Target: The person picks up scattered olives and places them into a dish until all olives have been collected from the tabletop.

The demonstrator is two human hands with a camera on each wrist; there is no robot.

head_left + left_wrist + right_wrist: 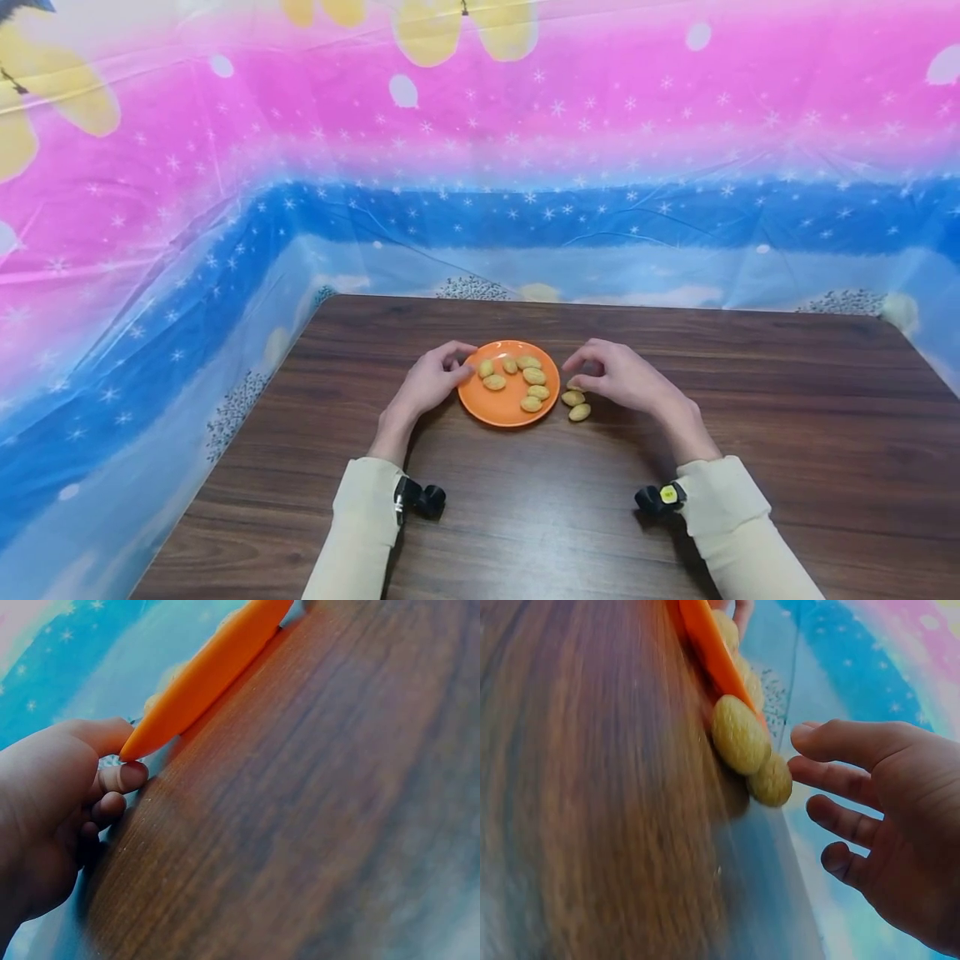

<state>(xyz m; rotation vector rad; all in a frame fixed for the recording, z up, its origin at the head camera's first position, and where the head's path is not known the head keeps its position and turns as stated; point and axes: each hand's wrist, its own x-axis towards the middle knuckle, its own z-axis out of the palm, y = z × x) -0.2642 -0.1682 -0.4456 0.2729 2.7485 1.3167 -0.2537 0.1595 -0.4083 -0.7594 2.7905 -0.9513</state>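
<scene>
On the table lies an orange plate (498, 412) bearing several yellowish-tan oval pieces (534, 377), which look like unshelled nuts. My left hand (431, 379) pinches the plate's left rim; in the left wrist view the thumb lies over the orange rim (202, 682) and fingers sit below it. To the plate's right, a loose oval piece (580, 412) lies beside another (573, 398), and a third is mostly hidden by fingers. Just above and beside them is my right hand (626, 375). The right wrist view shows its thumb and fingers spread near the oval pieces (739, 735), apparently holding nothing.
A dark wood-grain table (510, 517) extends around the plate. Behind it and on the left hangs a pink and blue patterned cloth (480, 217). Both cuffs carry small black wrist devices (430, 502), low above the tabletop.
</scene>
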